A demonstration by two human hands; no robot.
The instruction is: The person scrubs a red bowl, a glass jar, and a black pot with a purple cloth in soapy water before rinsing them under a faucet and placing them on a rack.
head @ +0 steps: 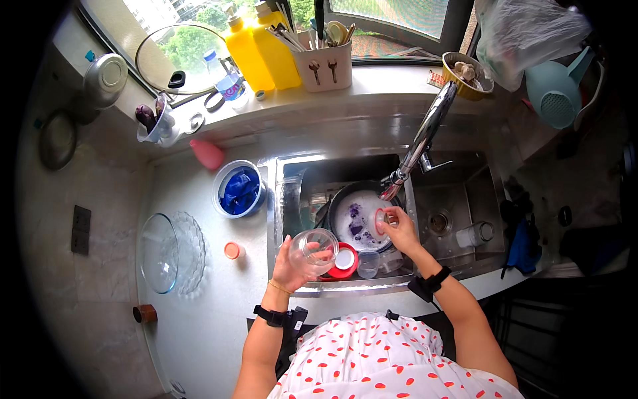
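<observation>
My left hand (pixel 286 273) holds a clear jar (pixel 302 249) tilted over the front-left edge of the sink, its open mouth turned to the right. Between the thumb and fingers of my right hand (pixel 402 233) is a small clear piece with a red rim (pixel 380 220), perhaps a lid or stopper. Beneath it, a dark pan (pixel 333 209) of cloudy, foamy water (pixel 370 203) stands in the left basin, with purple bits afloat. A red lid with a white centre (pixel 344 259) and a small clear plastic cup (pixel 368 264) lie in front of the pan.
The chrome faucet (pixel 414 144) reaches over the pan. A glass jar (pixel 476 234) lies in the right basin (pixel 461 199). Left on the counter are a tub (pixel 215 192) with blue cloth (pixel 240 192), an orange-capped container (pixel 233 250) and glass bowls (pixel 159 254). Yellow bottles (pixel 251 55) line the sill.
</observation>
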